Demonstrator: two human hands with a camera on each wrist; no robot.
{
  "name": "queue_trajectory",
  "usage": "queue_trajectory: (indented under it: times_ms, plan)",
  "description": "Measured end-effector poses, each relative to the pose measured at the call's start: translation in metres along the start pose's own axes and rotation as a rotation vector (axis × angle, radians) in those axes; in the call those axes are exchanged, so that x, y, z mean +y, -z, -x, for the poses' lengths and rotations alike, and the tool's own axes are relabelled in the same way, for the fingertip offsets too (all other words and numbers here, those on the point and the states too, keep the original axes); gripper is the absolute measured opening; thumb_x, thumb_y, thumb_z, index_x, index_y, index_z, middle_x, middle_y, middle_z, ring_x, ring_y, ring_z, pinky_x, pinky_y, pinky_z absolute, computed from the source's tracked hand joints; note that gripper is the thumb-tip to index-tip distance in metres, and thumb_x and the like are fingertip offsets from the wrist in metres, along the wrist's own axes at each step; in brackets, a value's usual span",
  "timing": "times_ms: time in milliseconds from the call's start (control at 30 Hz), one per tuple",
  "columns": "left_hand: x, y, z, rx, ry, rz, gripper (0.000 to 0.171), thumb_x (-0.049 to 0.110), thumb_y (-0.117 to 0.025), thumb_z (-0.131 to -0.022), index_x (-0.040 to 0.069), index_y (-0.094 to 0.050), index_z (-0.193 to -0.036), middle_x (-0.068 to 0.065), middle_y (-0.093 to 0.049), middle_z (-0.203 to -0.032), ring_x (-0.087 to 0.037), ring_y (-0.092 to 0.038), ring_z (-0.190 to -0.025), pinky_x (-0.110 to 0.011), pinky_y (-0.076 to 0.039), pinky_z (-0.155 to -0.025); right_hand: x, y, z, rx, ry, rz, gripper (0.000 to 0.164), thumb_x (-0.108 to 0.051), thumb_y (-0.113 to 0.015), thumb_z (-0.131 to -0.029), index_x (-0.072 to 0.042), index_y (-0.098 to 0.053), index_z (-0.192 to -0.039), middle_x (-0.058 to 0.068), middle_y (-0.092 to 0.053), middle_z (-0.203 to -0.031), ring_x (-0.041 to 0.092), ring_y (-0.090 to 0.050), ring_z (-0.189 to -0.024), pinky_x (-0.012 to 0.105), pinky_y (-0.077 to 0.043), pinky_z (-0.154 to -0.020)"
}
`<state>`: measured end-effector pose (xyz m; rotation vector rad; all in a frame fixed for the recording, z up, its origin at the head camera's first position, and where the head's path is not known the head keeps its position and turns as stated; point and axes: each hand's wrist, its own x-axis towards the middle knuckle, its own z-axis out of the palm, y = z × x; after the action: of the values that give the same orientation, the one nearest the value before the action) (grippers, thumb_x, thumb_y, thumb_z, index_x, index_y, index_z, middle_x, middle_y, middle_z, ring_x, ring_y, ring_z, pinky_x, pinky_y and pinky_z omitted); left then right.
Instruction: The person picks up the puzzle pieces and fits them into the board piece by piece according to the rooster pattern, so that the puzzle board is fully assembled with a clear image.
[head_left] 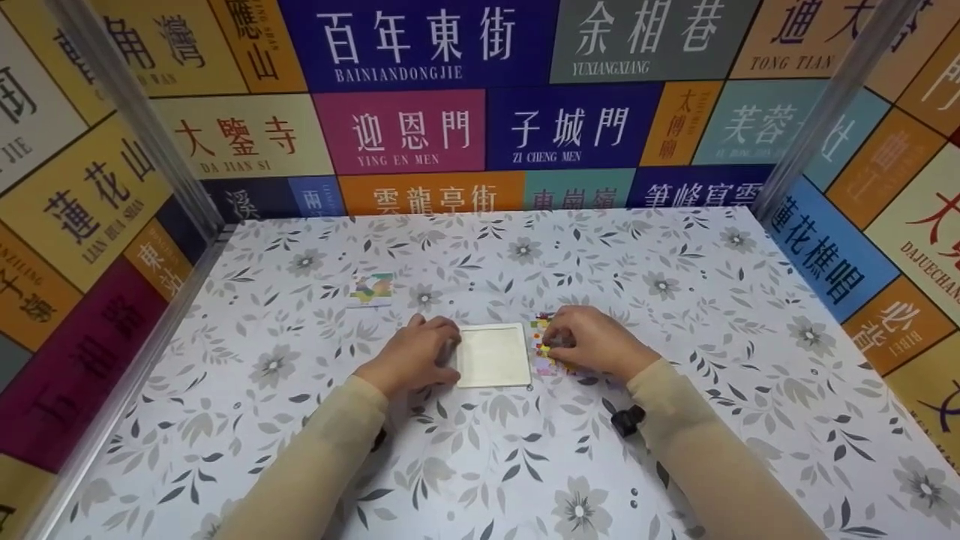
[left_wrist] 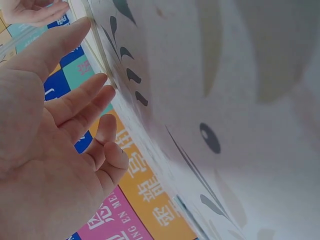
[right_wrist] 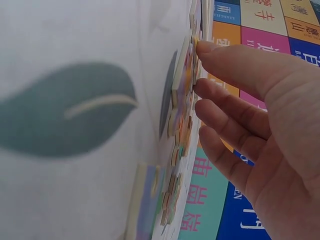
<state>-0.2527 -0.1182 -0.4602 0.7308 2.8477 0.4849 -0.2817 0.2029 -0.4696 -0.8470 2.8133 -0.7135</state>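
Note:
A shallow cream puzzle tray (head_left: 493, 357) with a raised border lies flat on the table. My left hand (head_left: 421, 354) is at its left side, thumb near the lower corner and fingertips by the upper one. In the left wrist view the thumb and two fingers (left_wrist: 82, 97) reach the tray's edge, loosely extended. Several colourful jigsaw pieces (head_left: 541, 364) lie just right of the tray, partly hidden under my right hand (head_left: 596, 341). Its thumb and index finger pinch one small jigsaw piece (right_wrist: 195, 67) above the others, as the right wrist view shows.
A small colourful picture card (head_left: 371, 290) lies at the back left of the table. The floral tabletop (head_left: 480, 465) is bounded by printed sign panels (head_left: 409, 131) at the back and both sides. A dark band (head_left: 628, 420) sits at the right wrist.

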Motion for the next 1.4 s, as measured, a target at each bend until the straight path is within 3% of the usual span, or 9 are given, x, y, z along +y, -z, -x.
queue_trajectory:
  times_ms: [333, 1100, 1400]
  plan:
    - [-0.0009, -0.0015, 0.0004, 0.016, -0.012, 0.006, 0.056, 0.032, -0.086, -0.084, 0.007, -0.066, -0.130, -0.004, -0.059, -0.142, -0.031, -0.051, -0.114, -0.049, -0.048, -0.097, -0.0007, -0.0028, -0.0019, 0.026, 0.017, 0.029, 0.006, -0.016, -0.079, -0.091, -0.014, -0.081, -0.097, -0.003, -0.068, -0.095, 0.012, -0.061, -0.083, 0.035, -0.053, -0.079]
    - [0.0020, 0.0015, -0.0013, -0.012, 0.026, -0.013, 0.059, 0.034, -0.086, -0.083, 0.010, -0.066, -0.133, -0.002, -0.059, -0.143, -0.029, -0.051, -0.118, -0.049, -0.047, -0.099, -0.0020, -0.0024, -0.0027, 0.054, -0.068, 0.071, 0.006, -0.023, -0.080, -0.090, -0.019, -0.078, -0.094, -0.006, -0.068, -0.096, 0.013, -0.060, -0.087, 0.037, -0.052, -0.083]
    - [0.0023, -0.0001, -0.0025, 0.005, 0.017, -0.016, 0.058, 0.032, -0.087, -0.080, 0.008, -0.067, -0.129, -0.003, -0.061, -0.139, -0.030, -0.051, -0.112, -0.051, -0.049, -0.093, -0.0008, -0.0030, -0.0043, 0.079, -0.042, 0.084, 0.005, -0.019, -0.081, -0.089, -0.020, -0.077, -0.088, -0.004, -0.068, -0.091, 0.012, -0.060, -0.080, 0.035, -0.052, -0.075]
